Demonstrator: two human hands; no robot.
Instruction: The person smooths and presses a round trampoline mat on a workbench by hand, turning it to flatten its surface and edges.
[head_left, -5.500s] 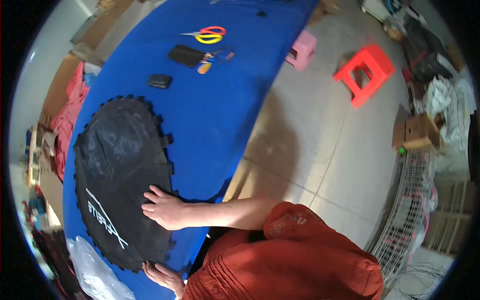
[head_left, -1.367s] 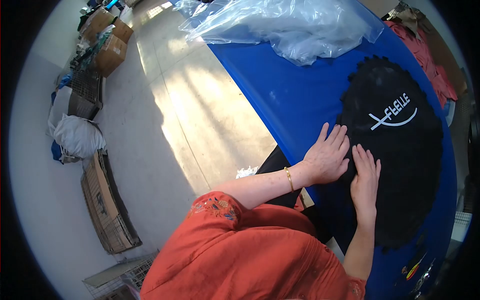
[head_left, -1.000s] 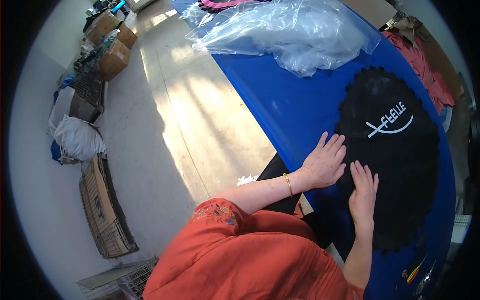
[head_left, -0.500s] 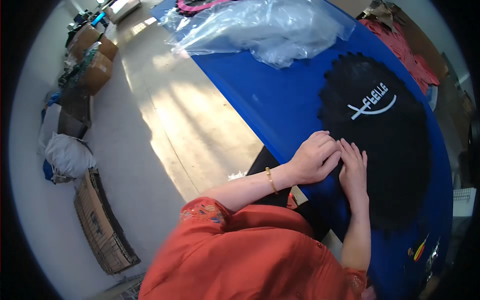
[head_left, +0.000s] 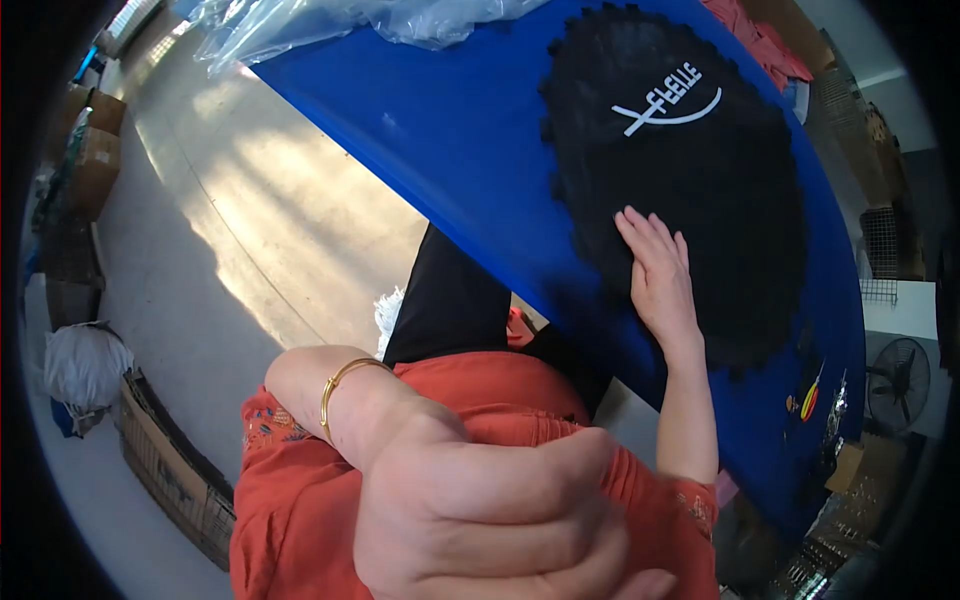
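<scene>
My left hand (head_left: 490,510), with a gold bracelet at the wrist, is raised close to the camera with its fingers curled in. Anything it may hold is hidden or too small to make out. My right hand (head_left: 660,275) lies with its fingers stretched out on the near-left part of a black oval mat (head_left: 730,220). Notches run round the mat's edge, and white lettering marks its upper part. The mat rests flat on a blue-covered table (head_left: 470,150).
Clear plastic (head_left: 430,20) lies at the table's top edge. Yellow-and-red scissors (head_left: 810,400) are near its right end. A black fan (head_left: 897,380) stands beyond. Cardboard boxes (head_left: 97,165), a white sack (head_left: 88,365) and a flat crate (head_left: 170,465) line the left wall.
My left hand has left the mat's edge beside my right hand and come up towards the camera, curled. My right hand remains on the mat. The view has shifted, so the mat appears higher and further left.
</scene>
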